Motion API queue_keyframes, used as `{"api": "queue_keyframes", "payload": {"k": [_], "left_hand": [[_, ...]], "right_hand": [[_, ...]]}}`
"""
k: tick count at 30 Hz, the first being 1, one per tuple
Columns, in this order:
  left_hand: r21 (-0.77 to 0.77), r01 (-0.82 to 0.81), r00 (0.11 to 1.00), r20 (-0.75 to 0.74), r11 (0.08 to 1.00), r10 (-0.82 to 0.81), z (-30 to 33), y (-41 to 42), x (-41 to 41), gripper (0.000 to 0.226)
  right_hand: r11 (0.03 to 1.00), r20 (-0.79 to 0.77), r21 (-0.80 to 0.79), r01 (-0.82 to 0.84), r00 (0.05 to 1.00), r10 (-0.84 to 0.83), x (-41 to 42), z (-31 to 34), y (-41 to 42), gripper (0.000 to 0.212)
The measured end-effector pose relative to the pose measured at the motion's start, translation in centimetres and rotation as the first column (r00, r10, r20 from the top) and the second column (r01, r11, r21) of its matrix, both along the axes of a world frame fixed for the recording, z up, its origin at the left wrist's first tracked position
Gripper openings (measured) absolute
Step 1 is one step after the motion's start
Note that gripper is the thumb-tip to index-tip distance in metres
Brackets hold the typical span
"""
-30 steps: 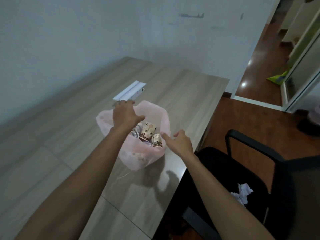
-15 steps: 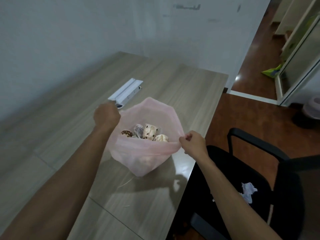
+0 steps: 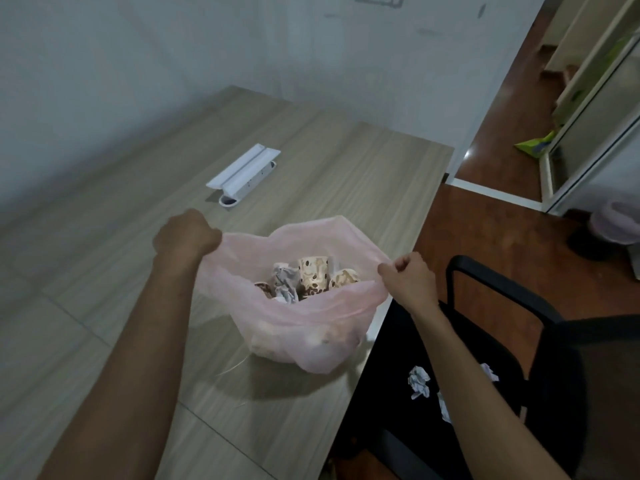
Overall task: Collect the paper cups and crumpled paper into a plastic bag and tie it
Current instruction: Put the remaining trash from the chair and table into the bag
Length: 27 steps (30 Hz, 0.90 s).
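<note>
A pink plastic bag (image 3: 304,327) stands on the wooden table (image 3: 311,161) near its right edge, its mouth stretched wide. Inside it I see patterned paper cups (image 3: 313,277) and crumpled paper (image 3: 285,282). My left hand (image 3: 185,233) is closed on the bag's left rim. My right hand (image 3: 407,277) pinches the right rim, out past the table edge. More crumpled paper (image 3: 419,381) lies on the black chair seat, partly hidden by my right forearm.
A white cable box (image 3: 242,173) with a round grommet sits farther back on the table. A black office chair (image 3: 502,341) stands right of the table on the brown floor. A grey wall is behind; a doorway and a small bin (image 3: 616,223) lie far right.
Both hands took hold of the bag's rim and pulled apart, stretching the mouth wide. The bag shifted toward the table's right edge. More crumpled paper shows on the chair.
</note>
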<state>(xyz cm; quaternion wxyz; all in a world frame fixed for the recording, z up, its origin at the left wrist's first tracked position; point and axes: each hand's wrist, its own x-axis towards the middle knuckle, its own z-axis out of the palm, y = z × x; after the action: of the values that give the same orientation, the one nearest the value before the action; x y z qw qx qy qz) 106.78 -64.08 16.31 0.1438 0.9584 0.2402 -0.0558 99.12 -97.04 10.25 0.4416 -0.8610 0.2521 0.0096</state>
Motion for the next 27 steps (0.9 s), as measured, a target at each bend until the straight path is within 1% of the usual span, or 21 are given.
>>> {"api": "queue_keyframes", "payload": {"k": [1,2,3,4,5,6,7,8,9,10,11,13,14,17,19,20,21,22,24,25,27], "left_hand": [[0.017,0.028,1.0,0.011,0.999,-0.029,-0.1,-0.7,0.1,0.06],[0.027,0.095,0.994,0.06,0.995,-0.096,0.0,-1.5,0.2,0.074],[0.033,0.201,0.973,0.11,0.979,-0.203,0.1,-2.3,0.4,0.085],[0.04,0.337,0.932,0.125,0.941,-0.339,0.1,-3.1,0.7,0.092],[0.052,0.455,0.885,0.079,0.889,-0.458,-0.3,-3.9,1.1,0.094],[0.061,0.532,0.846,0.011,0.845,-0.533,-0.7,-4.8,1.4,0.089],[0.074,0.558,0.83,-0.06,0.826,-0.555,-1.3,-5.5,1.8,0.078],[0.092,0.561,0.827,-0.089,0.823,-0.555,-2.0,-6.1,2.3,0.062],[0.106,0.539,0.842,-0.061,0.836,-0.536,-2.3,-6.7,2.7,0.043],[0.102,0.499,0.864,0.018,0.861,-0.503,-2.6,-6.9,3.1,0.027],[0.087,0.438,0.887,0.12,0.895,-0.446,-2.6,-7.1,3.6,0.018],[0.054,0.298,0.905,0.303,0.953,-0.3,-2.2,-7.0,4.6,0.017],[0.051,0.255,0.9,0.354,0.966,-0.256,-1.8,-6.9,5.1,0.018],[0.051,0.257,0.913,0.314,0.965,-0.259,-1.4,-7.0,5.9,0.019],[0.009,0.285,0.921,0.276,0.958,-0.276,-1.7,-7.2,6.0,0.019],[-0.017,0.297,0.925,0.254,0.955,-0.284,-1.9,-7.4,5.9,0.022],[-0.032,0.31,0.928,0.229,0.95,-0.295,-2.1,-7.6,5.7,0.03],[-0.041,0.322,0.929,0.203,0.946,-0.308,-2.4,-7.7,5.4,0.041],[-0.04,0.337,0.928,0.18,0.941,-0.325,-2.8,-7.8,4.9,0.06],[-0.039,0.336,0.928,0.183,0.941,-0.323,-3.0,-7.7,4.7,0.066],[-0.037,0.323,0.929,0.204,0.946,-0.309,-3.4,-7.3,4.3,0.073]], "right_hand": [[0.997,0.066,-0.076,0.022,0.998,-0.017,-0.3,0.0,0.5,0.029],[0.983,0.175,-0.178,0.031,0.985,0.0,-0.7,0.0,1.0,0.034],[0.962,0.293,-0.272,0.013,0.953,0.07,-1.1,0.2,1.7,0.036],[0.941,0.375,-0.334,-0.065,0.906,0.195,-1.3,0.3,2.4,0.038],[0.902,0.353,-0.374,-0.217,0.866,0.355,-1.6,0.5,3.0,0.043],[0.821,0.225,-0.399,-0.408,0.825,0.519,-1.9,0.8,3.7,0.05],[0.703,0.03,-0.412,-0.58,0.762,0.646,-2.0,0.9,4.3,0.056],[0.586,-0.138,-0.416,-0.696,0.685,0.715,-2.1,0.8,4.9,0.054],[0.503,-0.232,-0.438,-0.745,0.634,0.737,-2.3,0.8,5.4,0.043],[0.458,-0.263,-0.458,-0.762,0.608,0.749,-2.6,0.9,5.8,0.029],[0.43,-0.28,-0.469,-0.772,0.591,0.756,-3.1,1.1,6.0,0.024],[0.381,-0.347,-0.442,-0.812,0.547,0.762,-4.0,1.8,5.8,0.023],[0.367,-0.392,-0.404,-0.838,0.521,0.758,-4.5,2.4,5.3,0.02],[0.31,-0.485,-0.229,-0.923,0.384,0.785,-5.1,3.9,3.3,0.022],[0.293,-0.436,-0.118,-0.949,0.315,0.843,-5.0,4.8,2.6,0.025],[0.3,-0.392,-0.104,-0.948,0.316,0.864,-4.8,4.9,2.5,0.026],[0.32,-0.346,-0.123,-0.939,0.343,0.873,-4.3,4.9,2.4,0.026],[0.361,-0.292,-0.167,-0.918,0.396,0.871,-3.8,4.7,2.3,0.026],[0.491,-0.182,-0.241,-0.837,0.536,0.824,-2.8,3.8,1.9,0.026],[0.549,-0.144,-0.255,-0.796,0.593,0.792,-2.4,3.3,1.6,0.025],[0.63,-0.069,-0.264,-0.73,0.666,0.743,-1.8,2.7,1.0,0.023]]}}
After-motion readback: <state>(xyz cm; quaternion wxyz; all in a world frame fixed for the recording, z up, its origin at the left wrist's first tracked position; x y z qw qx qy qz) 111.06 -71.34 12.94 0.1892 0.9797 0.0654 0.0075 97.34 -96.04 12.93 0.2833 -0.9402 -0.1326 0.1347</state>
